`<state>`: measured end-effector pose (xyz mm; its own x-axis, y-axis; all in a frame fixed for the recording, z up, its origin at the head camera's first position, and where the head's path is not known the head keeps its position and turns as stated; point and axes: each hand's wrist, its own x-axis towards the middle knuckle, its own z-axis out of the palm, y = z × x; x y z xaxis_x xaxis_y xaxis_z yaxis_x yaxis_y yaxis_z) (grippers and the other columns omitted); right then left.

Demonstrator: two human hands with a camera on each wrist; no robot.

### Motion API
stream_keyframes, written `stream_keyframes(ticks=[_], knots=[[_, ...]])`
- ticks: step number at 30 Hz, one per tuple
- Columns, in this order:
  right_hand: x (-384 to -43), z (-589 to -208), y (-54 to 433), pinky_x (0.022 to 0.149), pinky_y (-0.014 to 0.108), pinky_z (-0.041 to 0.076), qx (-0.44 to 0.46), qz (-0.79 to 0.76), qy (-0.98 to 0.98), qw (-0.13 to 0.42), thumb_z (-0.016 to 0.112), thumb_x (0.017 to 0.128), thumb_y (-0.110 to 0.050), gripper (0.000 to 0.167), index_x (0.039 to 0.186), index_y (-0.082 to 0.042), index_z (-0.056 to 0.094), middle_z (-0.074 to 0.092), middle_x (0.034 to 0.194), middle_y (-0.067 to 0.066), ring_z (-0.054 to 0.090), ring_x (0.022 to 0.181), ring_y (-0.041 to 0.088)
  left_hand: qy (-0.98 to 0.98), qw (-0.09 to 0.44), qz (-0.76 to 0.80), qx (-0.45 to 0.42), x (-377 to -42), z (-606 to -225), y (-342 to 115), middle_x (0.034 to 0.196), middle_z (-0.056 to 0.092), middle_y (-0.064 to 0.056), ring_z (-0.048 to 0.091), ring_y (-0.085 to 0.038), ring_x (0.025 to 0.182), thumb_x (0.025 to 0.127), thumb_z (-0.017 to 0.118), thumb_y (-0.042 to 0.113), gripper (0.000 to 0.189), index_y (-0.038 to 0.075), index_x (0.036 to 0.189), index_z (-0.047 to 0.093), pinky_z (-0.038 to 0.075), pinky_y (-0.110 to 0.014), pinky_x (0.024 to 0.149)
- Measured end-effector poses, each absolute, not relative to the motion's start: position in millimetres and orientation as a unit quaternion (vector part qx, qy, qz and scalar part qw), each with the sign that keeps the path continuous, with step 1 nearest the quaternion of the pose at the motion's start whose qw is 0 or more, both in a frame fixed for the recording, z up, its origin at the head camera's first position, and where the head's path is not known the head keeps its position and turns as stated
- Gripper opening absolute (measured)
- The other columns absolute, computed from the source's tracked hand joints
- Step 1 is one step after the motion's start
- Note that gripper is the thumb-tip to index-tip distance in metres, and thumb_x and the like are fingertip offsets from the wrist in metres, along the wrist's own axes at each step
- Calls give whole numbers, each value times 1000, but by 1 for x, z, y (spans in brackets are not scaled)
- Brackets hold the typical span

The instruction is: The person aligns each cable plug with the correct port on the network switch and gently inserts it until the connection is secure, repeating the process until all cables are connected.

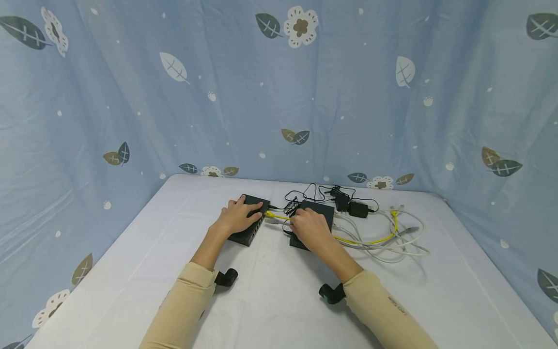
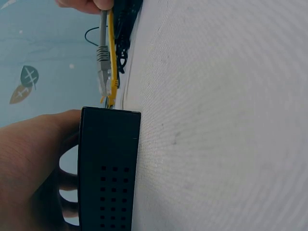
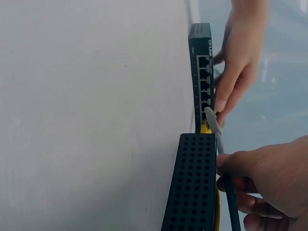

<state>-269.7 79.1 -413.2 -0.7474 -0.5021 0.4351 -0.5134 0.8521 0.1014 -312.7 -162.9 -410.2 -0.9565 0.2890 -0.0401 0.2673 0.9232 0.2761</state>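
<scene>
A black network switch [image 1: 247, 234] lies at left on the table, its row of ports facing right. My left hand [image 1: 239, 216] rests on top of it, fingers spread and thumb near the port edge. The right hand [image 3: 269, 175] pinches a grey network cable [image 3: 219, 137] between thumb and fingers. Its plug [image 2: 104, 82] points at the port side, close to a port; whether it touches cannot be told. A yellow cable [image 2: 112, 48] sits in the end port beside it. Under my right hand [image 1: 311, 228] is a second black switch [image 1: 322, 209].
Behind the second switch lie black power adapters [image 1: 358, 209] with tangled thin cords. White, grey and yellow cables [image 1: 394, 242] loop over the table to the right. A patterned blue curtain [image 1: 279, 97] hangs behind the white-covered table [image 1: 270, 300].
</scene>
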Motion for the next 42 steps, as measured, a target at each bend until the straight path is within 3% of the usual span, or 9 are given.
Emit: stream_keyframes(ticks=[20, 42], knots=[[-271, -417, 72, 44, 23, 37, 274, 12, -936, 219, 72, 90, -17, 11, 82, -18, 80, 64, 78, 0, 49, 58, 13, 980, 31, 137, 141, -312, -412, -162, 159, 22, -29, 30, -60, 135, 101, 49, 46, 49, 32, 149, 44, 31, -76, 101], [-273, -420, 68, 44, 24, 40, 267, 19, -937, 225, 74, 88, -20, 8, 83, -19, 81, 65, 77, -2, 55, 62, 14, 981, 33, 127, 142, -315, -414, -162, 159, 21, -28, 31, -60, 135, 101, 47, 48, 50, 32, 149, 43, 33, -75, 100]])
